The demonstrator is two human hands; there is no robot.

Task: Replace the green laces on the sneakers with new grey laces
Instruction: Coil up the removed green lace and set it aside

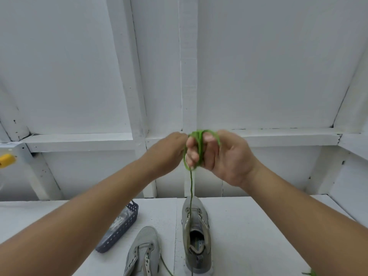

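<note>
Both hands are raised above the table. My right hand (225, 156) has a green lace (199, 148) wound in several loops around its curled fingers. My left hand (169, 150) pinches the same lace at the loops' left side. One green strand hangs straight down from the loops to the right grey sneaker (197, 236), which stands on the white table (258, 226) with its eyelets bare. The left grey sneaker (143, 253) lies nearer the bottom edge, also without a lace. Another green strand (166, 265) lies beside it.
A dark blue perforated basket (119, 230) holding a clear packet sits left of the sneakers. A bit of green (309, 272) shows at the bottom right. A yellow object (7, 160) is at the far left. White framed walls rise behind the table.
</note>
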